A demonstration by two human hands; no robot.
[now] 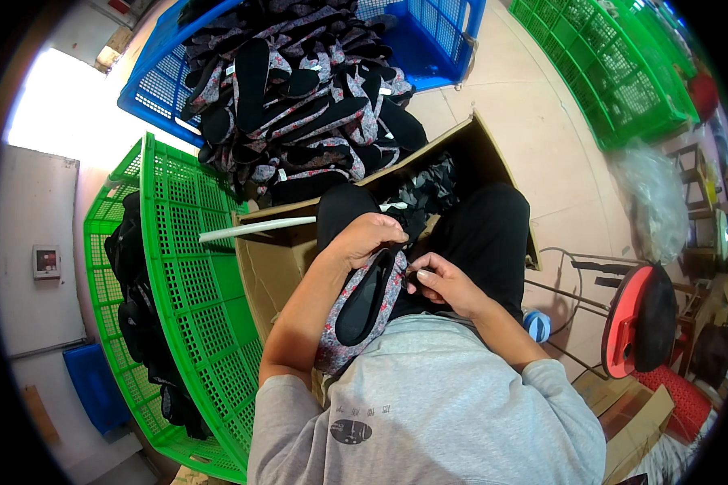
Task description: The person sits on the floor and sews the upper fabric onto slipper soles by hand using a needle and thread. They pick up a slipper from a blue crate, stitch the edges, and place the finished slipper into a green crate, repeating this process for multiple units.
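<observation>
A floral cloth shoe (364, 303) with a dark inside lies aslant over my lap, its lower end against my grey shirt. At its upper end, my left hand (370, 239) is closed in a pinch on the edge. My right hand (446, 283) is beside the shoe's right edge, thumb and fingers pressed together; what is between them is too small to make out. Beyond my knees rises a large heap of similar floral shoes (299, 113) with black soles, some bearing small white tags. Between my legs, dark scraps (429, 190) fill part of a cardboard box (275, 271).
A blue crate (158, 93) stands behind the heap. On my left is a green crate (194, 283) with black items (133, 283) beside it. Green crates (598, 65) stand far right, near a clear plastic bag (651, 194) and a red-and-black round stool (639, 319). A white tube (255, 228) crosses the box.
</observation>
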